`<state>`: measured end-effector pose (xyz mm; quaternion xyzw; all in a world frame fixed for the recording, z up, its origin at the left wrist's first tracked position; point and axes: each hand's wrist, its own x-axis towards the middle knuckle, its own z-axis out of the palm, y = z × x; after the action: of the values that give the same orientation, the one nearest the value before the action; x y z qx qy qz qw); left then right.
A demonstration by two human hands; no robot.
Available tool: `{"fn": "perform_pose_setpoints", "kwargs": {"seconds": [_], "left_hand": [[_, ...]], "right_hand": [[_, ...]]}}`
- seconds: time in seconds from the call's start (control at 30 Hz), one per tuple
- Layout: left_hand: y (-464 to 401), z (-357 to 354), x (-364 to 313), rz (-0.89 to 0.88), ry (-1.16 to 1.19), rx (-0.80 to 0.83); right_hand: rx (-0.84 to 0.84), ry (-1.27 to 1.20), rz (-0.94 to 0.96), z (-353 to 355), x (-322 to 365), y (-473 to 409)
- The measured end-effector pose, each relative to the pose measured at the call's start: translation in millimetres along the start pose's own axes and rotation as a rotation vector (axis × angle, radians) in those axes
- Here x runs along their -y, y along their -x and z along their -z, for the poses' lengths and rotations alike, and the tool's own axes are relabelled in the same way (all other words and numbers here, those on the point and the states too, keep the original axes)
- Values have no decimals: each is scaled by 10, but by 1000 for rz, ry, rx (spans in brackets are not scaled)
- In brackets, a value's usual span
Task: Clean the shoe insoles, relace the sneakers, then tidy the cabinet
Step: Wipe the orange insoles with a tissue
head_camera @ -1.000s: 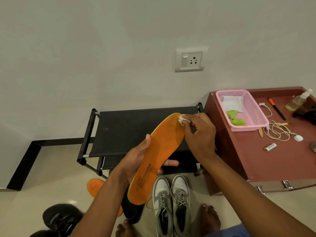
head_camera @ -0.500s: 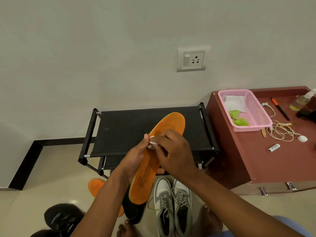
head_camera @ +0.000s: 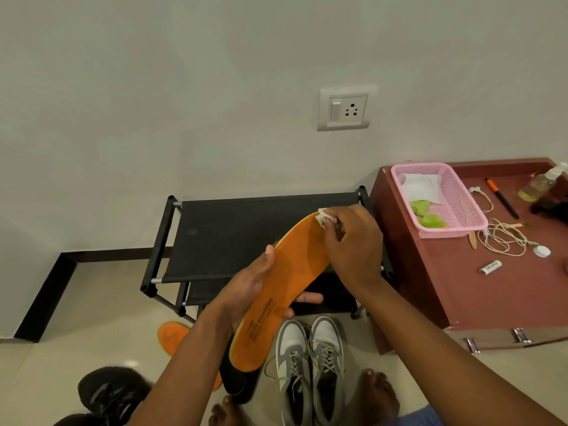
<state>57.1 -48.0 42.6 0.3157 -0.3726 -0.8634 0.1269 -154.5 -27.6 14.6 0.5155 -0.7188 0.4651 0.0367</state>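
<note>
My left hand grips an orange insole around its middle, toe end pointing up and right. At that toe end my right hand pinches a small white wipe against the insole. A second orange insole lies on the floor, partly behind my left arm. On the floor below the insole stands a pair of grey and white sneakers, laces loose. A dark insole lies beside them.
A black shoe rack stands against the wall. To the right, a red-brown cabinet carries a pink basket with cloths, tangled earphones, a pen, a small bottle and a battery. Black shoes sit lower left.
My right hand has slid the wipe from the middle of the insole back up to its toe end. The left hand keeps its grip on the insole.
</note>
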Motion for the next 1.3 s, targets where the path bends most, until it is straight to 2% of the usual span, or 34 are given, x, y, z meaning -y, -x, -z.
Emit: {"fn": "perform_pose_setpoints", "kwargs": {"seconds": [0.13,0.23,0.4,0.5,0.63,0.8,1.0,1.17,1.3], "left_hand": [[4,22,-13,-32,20,-52],[26,13,-47,-76,-13,-186],[15,23,-36,-119,-216,-380],[6,55,-32,-115,-251,-485],[9,14,-41,-116,-245,-420],[23,-46,-53,-88,-121,-260],[51,-88,-54,-11,-66,-160],[48,-62,-71,-15,-87,-162],[5,-64,-49,-79,-121,-250]], "right_hand": [[82,-13,8,-22,41,74],[204,-85,29,-57,166,188],[406,-216,211,-98,532,496],[461,-215,285,-123,635,648],[364,-115,270,-137,542,544],[178,-45,122,-117,326,249],[41,-47,-19,-97,99,55],[62,-95,-10,-111,106,88],[183,-160,56,-151,236,199]]}}
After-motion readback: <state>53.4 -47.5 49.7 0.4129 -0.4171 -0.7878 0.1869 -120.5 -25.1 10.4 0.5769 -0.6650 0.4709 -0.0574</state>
